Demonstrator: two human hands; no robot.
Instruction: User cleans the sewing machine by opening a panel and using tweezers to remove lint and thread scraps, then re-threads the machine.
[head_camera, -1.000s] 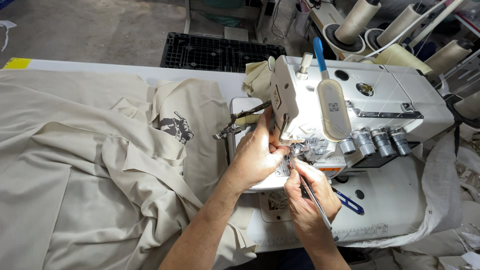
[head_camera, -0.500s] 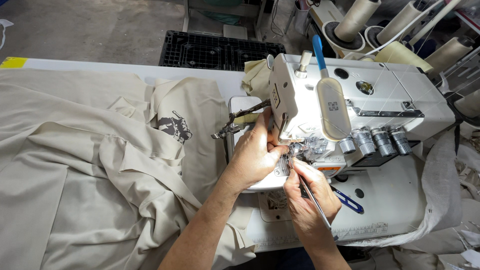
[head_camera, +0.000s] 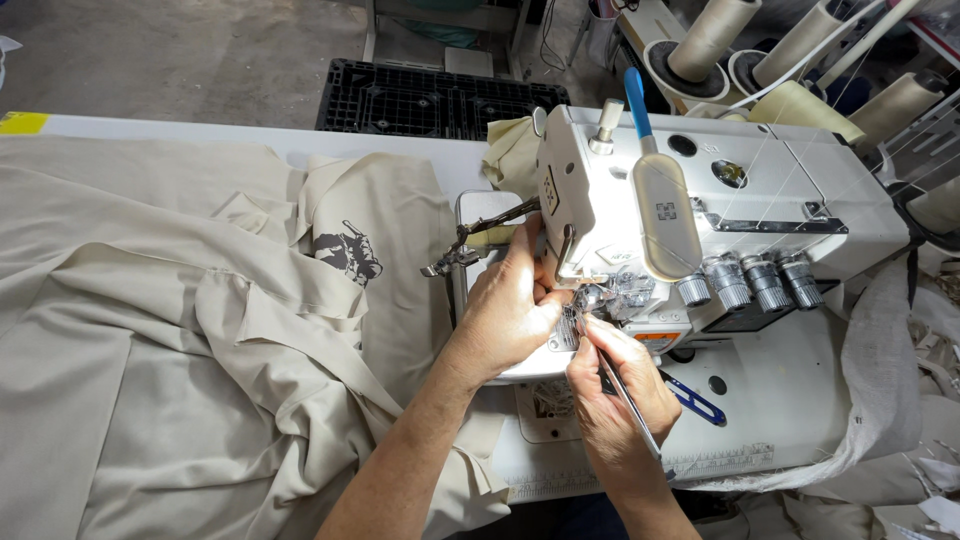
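From your head camera, a white bench stands before a grey concrete floor and a black plastic crate. Beige fabric with a dark print lies spread across the bench's left side. To the right sits a white overlock sewing machine, with thread cones behind it. Your left hand rests at the needle area, fingers curled against the machine. Your right hand pinches metal tweezers, tips at the presser foot.
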